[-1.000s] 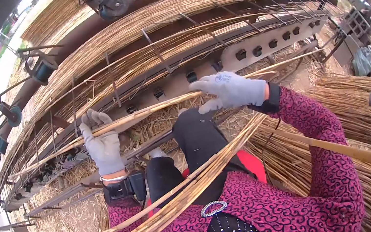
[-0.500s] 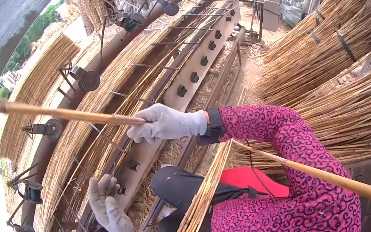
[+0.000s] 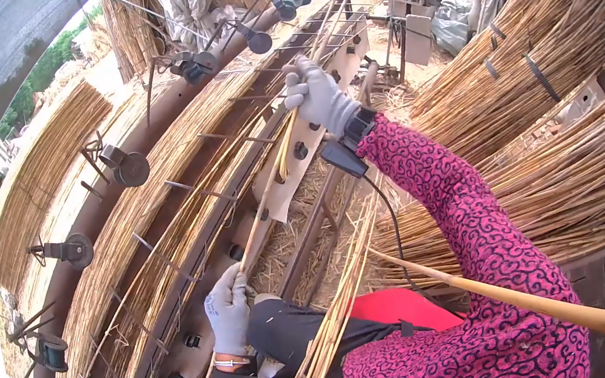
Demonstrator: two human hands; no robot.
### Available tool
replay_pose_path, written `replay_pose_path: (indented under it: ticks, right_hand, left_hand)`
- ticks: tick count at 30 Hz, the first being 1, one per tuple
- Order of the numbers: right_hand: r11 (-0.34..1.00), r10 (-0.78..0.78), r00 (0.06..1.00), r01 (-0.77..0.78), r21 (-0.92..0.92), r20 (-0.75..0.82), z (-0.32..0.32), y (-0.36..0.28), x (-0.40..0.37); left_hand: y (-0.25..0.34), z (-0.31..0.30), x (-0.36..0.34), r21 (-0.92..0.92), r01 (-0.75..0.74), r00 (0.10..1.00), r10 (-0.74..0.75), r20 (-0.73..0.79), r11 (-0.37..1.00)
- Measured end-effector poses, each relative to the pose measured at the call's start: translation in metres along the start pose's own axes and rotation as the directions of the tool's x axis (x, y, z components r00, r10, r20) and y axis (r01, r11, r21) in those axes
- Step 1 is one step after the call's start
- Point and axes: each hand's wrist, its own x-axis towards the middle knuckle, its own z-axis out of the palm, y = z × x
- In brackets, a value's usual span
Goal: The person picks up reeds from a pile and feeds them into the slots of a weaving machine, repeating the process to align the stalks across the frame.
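Now | left hand (image 3: pixel 229 311) at 7 o'clock, closed on lower end of reed stalks (image 3: pixel 265 195) | right hand (image 3: pixel 319 97) at 12 o'clock, gripping them higher, over weaving frame (image 3: pixel 317 134) | risk: thin stalks could snap or slip if bowed between the grips

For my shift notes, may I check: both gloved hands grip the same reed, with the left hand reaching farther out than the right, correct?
Not quite. Both gloved hands do grip the same reed, but the right hand reaches farther out; the left hand holds the near end. The head view shows it.
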Motion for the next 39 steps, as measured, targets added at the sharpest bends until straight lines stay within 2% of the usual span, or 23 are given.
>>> replay_pose_path:
  ticks: [1, 5, 6, 7, 9, 10, 12, 13, 15, 16, 18, 21, 25, 27, 29, 31, 33, 34, 35, 36, 37, 38, 39]
  right_hand:
    - [0.997, 0.072, 0.997, -0.070, 0.042, -0.029, -0.026, 0.004, 0.017]
    - [0.977, -0.104, 0.967, 0.055, -0.207, -0.234, -0.079, 0.018, 0.028]
    - [0.980, -0.067, 0.967, 0.018, -0.196, -0.246, -0.092, 0.019, 0.035]
    - [0.983, -0.028, 0.965, -0.022, -0.185, -0.260, -0.101, 0.017, 0.040]
    - [0.990, 0.029, 0.970, -0.062, -0.130, -0.243, -0.111, 0.013, 0.049]
    - [0.988, 0.042, 0.973, -0.074, -0.137, -0.229, -0.119, 0.014, 0.058]
    - [0.986, 0.070, 0.973, -0.101, -0.135, -0.218, -0.122, 0.007, 0.064]
    - [0.986, 0.070, 0.973, -0.101, -0.134, -0.219, -0.121, 0.005, 0.067]
    - [0.992, 0.048, 0.974, -0.071, -0.100, -0.220, -0.123, 0.003, 0.076]
    - [0.993, 0.048, 0.974, -0.072, -0.099, -0.223, -0.122, 0.002, 0.078]
    - [0.998, -0.021, 0.985, 0.010, -0.062, -0.169, -0.119, 0.003, 0.081]
    - [1.000, -0.028, 0.995, 0.027, -0.016, -0.096, -0.098, -0.001, 0.068]
    - [0.997, 0.057, 0.996, -0.061, 0.056, 0.067, -0.106, 0.013, 0.065]
    - [0.990, 0.086, 0.991, -0.096, 0.099, 0.105, -0.112, 0.014, 0.075]
    - [0.968, 0.097, 0.958, -0.153, 0.198, 0.269, -0.124, 0.013, 0.093]
    - [0.958, 0.122, 0.953, -0.186, 0.217, 0.276, -0.128, 0.013, 0.107]
    - [0.937, 0.131, 0.957, -0.205, 0.281, 0.259, -0.128, 0.019, 0.118]
    - [0.927, 0.130, 0.933, -0.235, 0.294, 0.336, -0.136, 0.025, 0.128]
    - [0.926, 0.136, 0.931, -0.241, 0.290, 0.339, -0.126, 0.027, 0.127]
    - [0.944, 0.161, 0.980, -0.188, 0.271, 0.120, -0.116, 0.028, 0.126]
    - [0.961, 0.168, 0.980, -0.138, 0.238, -0.109, -0.112, 0.030, 0.127]
    - [0.972, 0.141, 0.983, -0.115, 0.207, -0.118, -0.114, 0.032, 0.132]
    - [0.972, 0.147, 0.982, -0.120, 0.204, -0.120, -0.114, 0.033, 0.133]
  left_hand:
    - [-0.013, 0.006, 0.002, 0.170, -0.122, 0.990, 0.131, -0.045, 0.978]
    - [-0.007, 0.020, -0.001, 0.315, -0.220, 0.975, 0.213, 0.057, 0.923]
    - [-0.006, 0.019, -0.008, 0.321, -0.108, 0.993, 0.085, 0.086, 0.941]
    - [-0.007, 0.014, -0.014, 0.397, -0.158, 0.985, 0.119, 0.122, 0.904]
    - [-0.016, 0.005, -0.030, 0.356, -0.052, 0.996, 0.024, 0.083, 0.933]
    - [-0.025, 0.000, -0.039, 0.357, -0.053, 0.996, 0.024, 0.086, 0.933]
    - [-0.041, -0.008, -0.050, 0.373, -0.167, 0.986, 0.166, 0.034, 0.913]
    - [-0.034, -0.013, -0.053, 0.373, -0.167, 0.986, 0.166, 0.036, 0.913]
    - [-0.018, -0.025, -0.060, 0.427, -0.033, 0.997, -0.002, 0.080, 0.904]
    - [-0.018, -0.027, -0.060, 0.428, -0.033, 0.997, -0.003, 0.083, 0.903]
    - [-0.025, -0.029, -0.059, 0.342, 0.076, 0.996, -0.089, 0.020, 0.937]
    - [-0.040, -0.032, -0.050, 0.391, 0.061, 0.998, -0.070, 0.009, 0.918]
    - [-0.048, -0.041, -0.049, 0.382, 0.141, 0.988, -0.154, 0.005, 0.914]
    - [-0.059, -0.044, -0.057, 0.414, 0.051, 0.999, -0.047, -0.020, 0.909]
    - [-0.052, -0.045, -0.065, 0.486, 0.019, 1.000, -0.017, -0.007, 0.874]
    - [-0.038, -0.045, -0.070, 0.552, -0.016, 1.000, 0.016, 0.004, 0.834]
    - [-0.020, -0.043, -0.072, 0.674, -0.033, 0.999, 0.038, 0.007, 0.738]
    - [-0.017, -0.045, -0.073, 0.754, -0.111, 0.989, 0.143, 0.023, 0.648]
    - [-0.005, -0.049, -0.072, 0.753, -0.105, 0.990, 0.141, 0.016, 0.649]
    - [0.008, -0.053, -0.070, 0.777, -0.088, 0.989, 0.146, -0.005, 0.623]
    - [0.016, -0.057, -0.070, 0.799, -0.072, 0.988, 0.151, -0.024, 0.597]
    - [0.020, -0.060, -0.068, 0.776, -0.051, 0.990, 0.134, -0.043, 0.628]
    - [0.027, -0.059, -0.066, 0.796, -0.058, 0.989, 0.145, -0.038, 0.603]
